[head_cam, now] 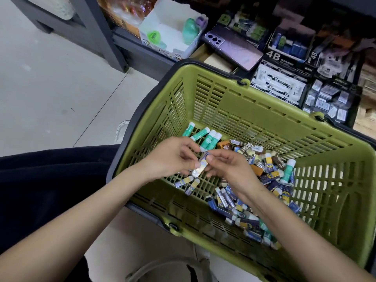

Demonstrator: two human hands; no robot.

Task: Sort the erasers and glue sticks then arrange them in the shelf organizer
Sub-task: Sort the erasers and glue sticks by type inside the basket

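Reaching into the green basket (pixel 264 94), I have both hands low over its slatted bottom. The basket's far rim lies close to the shelf organizer (pixel 317 64), where black cartons (pixel 278 84) marked 4B stand side by side, packed with small wrapped blocks. Left of them on the shelf stands a white carton (pixel 171 31) with a few green things in it, and a purple phone (pixel 234 48) lies back up between the white carton and the black ones.

Inside the basket, a loose heap of erasers (pixel 264 165) in blue, brown and orange sleeves fills the right half and runs down along the near wall under my right forearm. One green glue stick (pixel 289 171) stands among them at the right. In the far left corner four more glue sticks (pixel 205 138), green with white caps, lie side by side, just beyond my fingertips. Two pale erasers (pixel 188 183) lie apart from the heap, on the bottom below my left hand (pixel 173 157).

Between my hands I hold one small wrapped eraser (pixel 200 167); it is blurred, so I take it for an eraser by its sleeve. My left thumb and fingers (pixel 186 151) pinch it from one side. My right hand (pixel 230 169) pinches it from the other with thumb and forefinger, the remaining fingers curled beneath.
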